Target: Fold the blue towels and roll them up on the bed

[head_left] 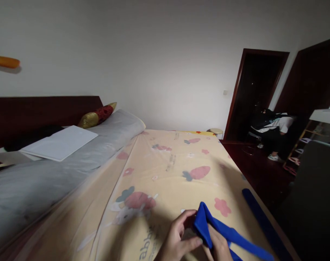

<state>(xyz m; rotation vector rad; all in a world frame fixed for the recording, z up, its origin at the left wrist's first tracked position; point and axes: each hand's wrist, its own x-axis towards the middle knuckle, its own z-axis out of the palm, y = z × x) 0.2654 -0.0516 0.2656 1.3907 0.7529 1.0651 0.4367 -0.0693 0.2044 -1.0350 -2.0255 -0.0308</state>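
Observation:
At the lower edge of the head view, a long blue cloth strip [203,223] is folded to a point between my two hands. My left hand [175,237] is curled beside it, with index finger and thumb on the left edge of the fold. My right hand [219,244] is closed round the cloth from the right; the blue covers part of its fingers. One length of the strip trails off to the lower right. Another blue length [262,219] lies along the bed's right edge; whether it joins the held cloth I cannot tell.
The bed has a peach sheet [165,188] with rabbit and carrot prints. A grey pillow [124,127], a white board-like sheet [61,141] and a red-gold cushion [99,115] lie to the left. Beyond the right edge, a person [276,125] sits bent over near a rack [297,152].

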